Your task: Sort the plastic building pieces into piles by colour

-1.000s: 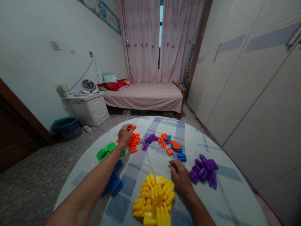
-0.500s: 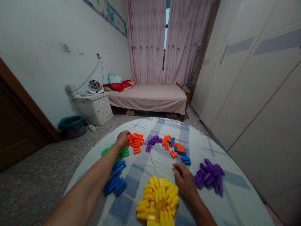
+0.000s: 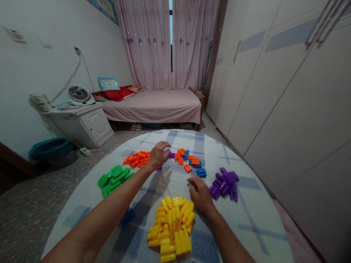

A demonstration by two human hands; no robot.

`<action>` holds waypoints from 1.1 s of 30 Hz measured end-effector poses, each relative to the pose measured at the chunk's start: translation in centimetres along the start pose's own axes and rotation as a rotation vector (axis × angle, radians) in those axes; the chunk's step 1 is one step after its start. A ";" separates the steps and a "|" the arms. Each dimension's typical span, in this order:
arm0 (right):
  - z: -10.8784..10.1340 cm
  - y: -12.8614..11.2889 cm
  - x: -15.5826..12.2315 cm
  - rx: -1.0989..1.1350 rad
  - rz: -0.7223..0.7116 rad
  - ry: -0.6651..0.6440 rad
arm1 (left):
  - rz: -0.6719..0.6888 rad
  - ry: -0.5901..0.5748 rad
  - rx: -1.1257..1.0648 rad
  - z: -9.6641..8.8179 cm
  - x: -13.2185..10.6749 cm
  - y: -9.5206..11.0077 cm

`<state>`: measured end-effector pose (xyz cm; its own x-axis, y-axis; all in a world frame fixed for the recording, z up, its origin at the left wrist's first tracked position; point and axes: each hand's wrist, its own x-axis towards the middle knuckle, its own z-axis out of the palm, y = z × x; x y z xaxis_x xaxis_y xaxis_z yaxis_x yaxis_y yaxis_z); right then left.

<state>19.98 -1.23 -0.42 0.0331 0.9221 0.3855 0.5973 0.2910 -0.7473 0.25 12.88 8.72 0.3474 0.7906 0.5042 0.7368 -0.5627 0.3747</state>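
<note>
My left hand (image 3: 159, 155) reaches to the far middle of the table, over a small group of purple plastic blocks (image 3: 172, 155). Its thumb and fingers look apart, and the hand hides part of the purple group and the end of the orange blocks (image 3: 138, 159) beside it. My right hand (image 3: 201, 195) rests on the cloth, fingers loosely bent and apart, with nothing seen in it. It lies between the yellow block pile (image 3: 171, 228) and the larger purple pile (image 3: 225, 183). Beyond it stand orange and blue blocks (image 3: 194, 162) in small groups.
Green blocks (image 3: 113, 179) lie on the left of the round table (image 3: 255, 219), which has a checked cloth. Blue blocks (image 3: 127, 216) are mostly behind my left forearm. A bed (image 3: 156, 107), a white cabinet (image 3: 95, 126) and a wardrobe (image 3: 274, 109) surround the table.
My left hand has moved right, from the orange pile to the small purple group. My right hand stays by the yellow pile. The camera view has turned to the right.
</note>
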 end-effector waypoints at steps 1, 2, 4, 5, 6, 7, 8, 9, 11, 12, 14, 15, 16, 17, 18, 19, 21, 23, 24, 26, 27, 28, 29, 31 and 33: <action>0.0 0.0 0.0 0.003 -0.002 -0.003 | 0.076 -0.060 -0.039 1.3 0.2 1.4; -0.1 0.0 0.0 0.006 -0.003 -0.005 | 0.135 -0.122 -0.067 2.7 0.3 2.7; -0.1 -0.1 0.0 0.013 -0.003 -0.005 | 0.194 -0.209 -0.074 5.4 0.5 4.8; -0.1 -0.2 0.0 0.016 -0.002 -0.003 | 0.212 -0.252 -0.058 6.6 0.6 5.6; -0.2 -0.3 0.0 0.018 -0.001 -0.003 | 0.221 -0.286 -0.034 7.7 0.7 6.2; -0.2 -0.3 -0.1 0.018 0.001 -0.003 | 0.223 -0.316 -0.002 8.6 0.8 6.8; -0.2 -0.4 -0.1 0.017 0.005 -0.004 | 0.222 -0.340 0.027 9.3 0.9 7.2; -0.2 -0.4 -0.1 0.013 0.009 -0.003 | 0.218 -0.355 0.052 9.9 0.9 7.5; -0.1 -0.3 -0.1 0.003 0.018 -0.003 | 0.213 -0.371 0.080 10.8 1.1 7.9; -0.1 -0.2 -0.1 0.000 0.020 -0.005 | 0.212 -0.374 0.084 11.1 1.2 8.1; 0.0 -0.1 -0.1 0.000 0.016 -0.007 | 0.206 -0.374 0.088 11.5 1.2 8.2; 0.0 0.0 -0.1 0.000 0.011 -0.008 | 0.197 -0.370 0.092 11.7 1.1 8.2; 0.1 0.1 -0.1 0.000 0.007 -0.007 | 0.185 -0.365 0.094 11.8 1.1 8.1; 0.1 0.2 0.0 -0.001 0.004 -0.005 | 0.172 -0.360 0.095 11.9 1.0 8.1; 0.1 0.2 0.0 -0.002 0.003 -0.003 | 0.163 -0.357 0.097 11.9 0.9 8.1; 0.1 0.2 0.0 -0.003 0.002 0.000 | 0.159 -0.355 0.094 11.8 0.9 8.0; 0.0 0.2 0.0 0.002 0.001 0.002 | 0.153 -0.331 0.065 11.2 0.8 7.9; -0.1 0.1 -0.1 0.010 -0.003 0.003 | 0.144 -0.260 0.002 9.9 0.7 7.6; -0.2 0.0 -0.1 0.013 -0.003 0.001 | 0.132 -0.208 -0.035 8.9 0.7 7.1; -0.3 -0.1 -0.1 0.012 0.002 -0.009 | 0.096 -0.096 -0.086 6.7 0.5 5.6; -0.3 -0.1 -0.1 0.010 0.008 -0.013 | 0.067 -0.040 -0.092 5.4 0.4 4.5; -0.3 -0.1 -0.1 0.007 0.014 -0.017 | 0.042 0.008 -0.085 4.1 0.3 3.1; -0.3 -0.2 -0.1 0.005 0.019 -0.018 | 0.012 0.053 -0.068 2.7 0.1 1.5; -0.3 -0.2 0.0 0.003 0.026 -0.014 | -0.089 0.133 -0.010 0.2 -0.3 -2.3; -0.2 -0.1 0.0 0.002 0.027 -0.013 | -0.265 0.200 0.085 -2.0 -0.9 -6.2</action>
<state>20.07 -1.33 -0.22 0.0388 0.9327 0.3586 0.5948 0.2668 -0.7583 -5.72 15.16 7.49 0.0225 0.8389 0.5438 0.8349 -0.3150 0.4514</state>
